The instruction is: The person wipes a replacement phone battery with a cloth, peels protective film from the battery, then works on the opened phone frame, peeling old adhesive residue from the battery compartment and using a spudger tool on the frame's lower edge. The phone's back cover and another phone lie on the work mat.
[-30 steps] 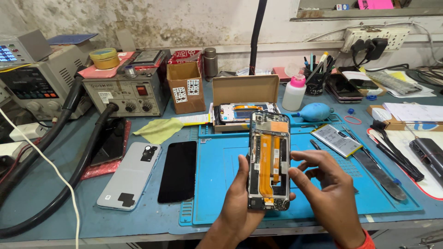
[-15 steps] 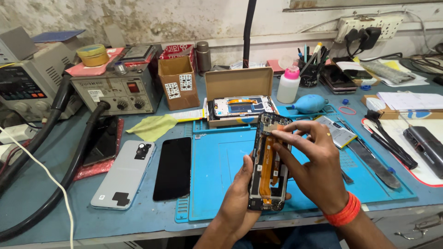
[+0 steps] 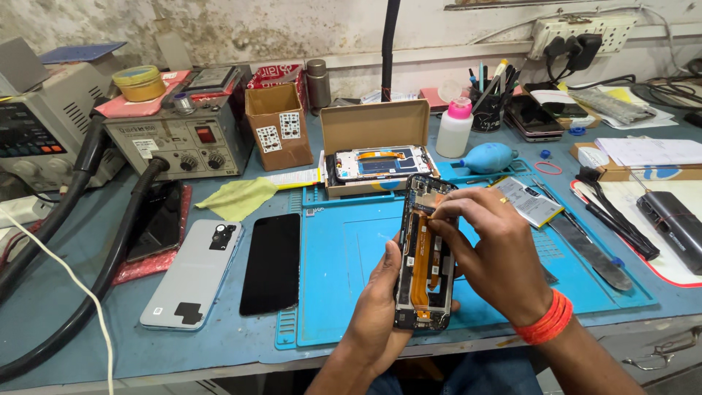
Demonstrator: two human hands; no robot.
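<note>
My left hand holds an opened phone frame upright from below and the left side, above the blue work mat. An orange flex cable runs down the phone's inside. My right hand rests over the phone's right edge, its fingertips pinching at the upper part of the frame near the flex cable. A red band sits on my right wrist.
A black screen and a pale back cover lie left of the mat. A cardboard box holding a phone frame stands behind. A battery, tools, a blue air blower, a bottle and a bench power unit surround the mat.
My right hand rose from the phone's lower right side to its upper part. The view shifted a little; the phone stays in my left hand.
</note>
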